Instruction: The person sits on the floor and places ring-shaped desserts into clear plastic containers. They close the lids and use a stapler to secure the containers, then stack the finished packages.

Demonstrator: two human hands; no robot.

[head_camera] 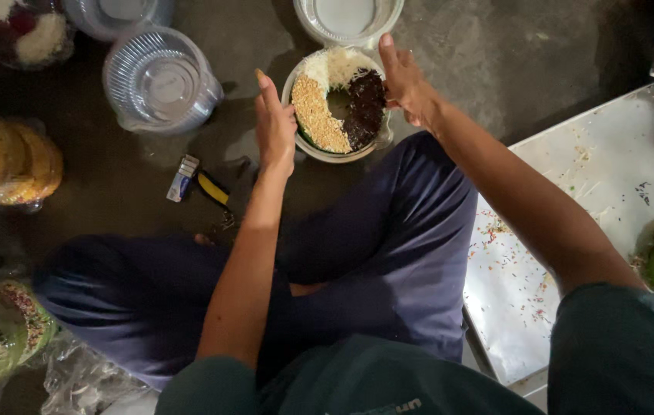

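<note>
A round green ring cake sits in a clear plastic tub on the dark floor, far centre, topped in sections: white shreds, golden crumbs, dark chocolate bits.
</note>
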